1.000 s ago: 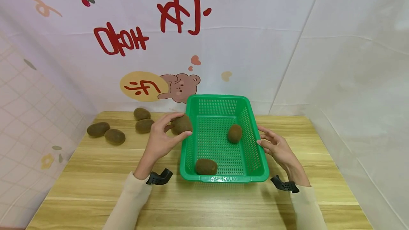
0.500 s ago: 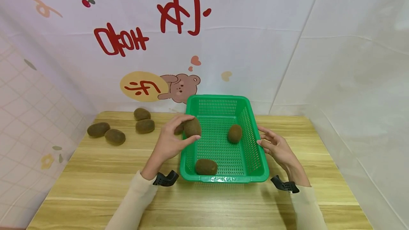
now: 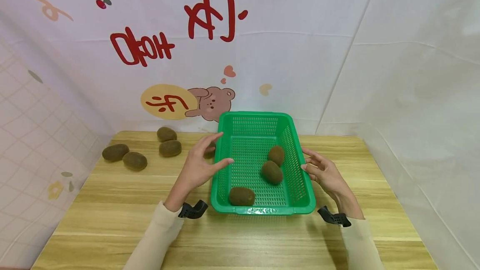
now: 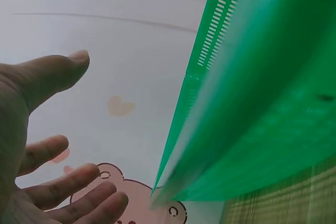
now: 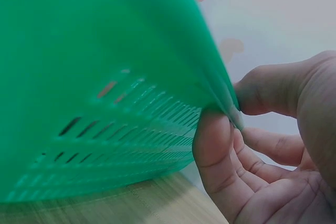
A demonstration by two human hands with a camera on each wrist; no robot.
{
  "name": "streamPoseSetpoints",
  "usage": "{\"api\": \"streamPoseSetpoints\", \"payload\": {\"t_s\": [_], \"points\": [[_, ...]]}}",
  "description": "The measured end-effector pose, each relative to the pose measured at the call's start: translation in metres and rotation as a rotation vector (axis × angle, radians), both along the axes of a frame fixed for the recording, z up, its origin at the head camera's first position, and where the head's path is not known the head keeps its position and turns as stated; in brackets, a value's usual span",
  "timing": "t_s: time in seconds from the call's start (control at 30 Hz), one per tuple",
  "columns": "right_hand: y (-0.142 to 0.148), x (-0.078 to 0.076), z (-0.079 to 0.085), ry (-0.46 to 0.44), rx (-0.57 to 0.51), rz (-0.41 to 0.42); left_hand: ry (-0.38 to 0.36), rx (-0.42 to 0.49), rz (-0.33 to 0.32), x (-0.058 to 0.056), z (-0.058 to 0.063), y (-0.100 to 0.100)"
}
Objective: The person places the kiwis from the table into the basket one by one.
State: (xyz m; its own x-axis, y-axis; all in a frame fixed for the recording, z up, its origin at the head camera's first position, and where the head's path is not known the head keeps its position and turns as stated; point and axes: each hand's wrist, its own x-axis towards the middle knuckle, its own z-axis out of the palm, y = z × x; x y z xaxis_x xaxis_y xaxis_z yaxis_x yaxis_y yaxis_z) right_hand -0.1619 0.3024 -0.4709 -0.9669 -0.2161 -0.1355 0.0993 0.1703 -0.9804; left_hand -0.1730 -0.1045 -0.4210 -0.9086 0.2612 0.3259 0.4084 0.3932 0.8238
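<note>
A green plastic basket stands on the table with three brown kiwis inside: one kiwi near the front left, and a kiwi against another kiwi toward the right. Over the basket's left rim, my left hand holds nothing, its thumb and fingers spread apart. Partly hidden behind those fingers, one more kiwi lies just outside the left wall. On the opposite side my right hand pinches the basket's right rim between thumb and fingers, as the right wrist view shows up close.
Several kiwis lie on the wooden table at the left: a back pair with one kiwi and a left pair with another kiwi. A printed white cloth hangs behind the table and along its sides.
My left hand carried a kiwi rightward over the basket rim and let it go; that kiwi now lies inside beside the right-hand one. My right hand has stayed on the rim.
</note>
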Motion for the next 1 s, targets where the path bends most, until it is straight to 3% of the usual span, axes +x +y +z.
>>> {"api": "streamPoseSetpoints", "payload": {"t_s": [0.17, 0.4, 0.7, 1.0], "points": [[0.0, 0.0, 0.001, 0.002, 0.012, -0.001, 0.004, -0.077, 0.043, -0.001, 0.001, -0.006], [0.0, 0.001, 0.0, 0.005, 0.015, 0.0, -0.06, -0.109, 0.086, -0.002, 0.0, -0.018], [0.001, 0.0, -0.001, 0.001, 0.017, 0.0, 0.028, -0.144, 0.167, -0.01, -0.007, -0.038], [0.002, 0.0, -0.002, -0.002, -0.014, 0.001, 0.059, -0.166, 0.232, -0.017, -0.016, -0.06]]}}
